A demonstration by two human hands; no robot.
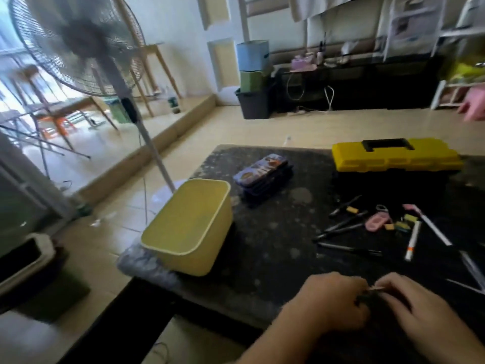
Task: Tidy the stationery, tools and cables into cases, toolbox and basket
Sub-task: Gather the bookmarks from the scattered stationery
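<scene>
My left hand [333,302] and my right hand [420,311] meet at the dark table's [275,232] near edge, both pinching a small dark item [372,295] between them; blur hides what it is. A yellow basket [189,224] stands on the table's left corner. Behind it lies a stack of pencil cases [265,177] with a printed lid. A closed yellow and black toolbox [393,164] sits at the far right. Loose pens [343,227], a white marker [413,240], a pink clip [376,222] and small erasers [404,224] lie scattered in front of the toolbox.
A standing fan [86,48] rises left of the table, its pole passing right behind the basket. A bin [26,258] stands on the floor at the left. Another person's hand [475,106] shows at the right edge. Storage boxes [254,80] stand by the far wall.
</scene>
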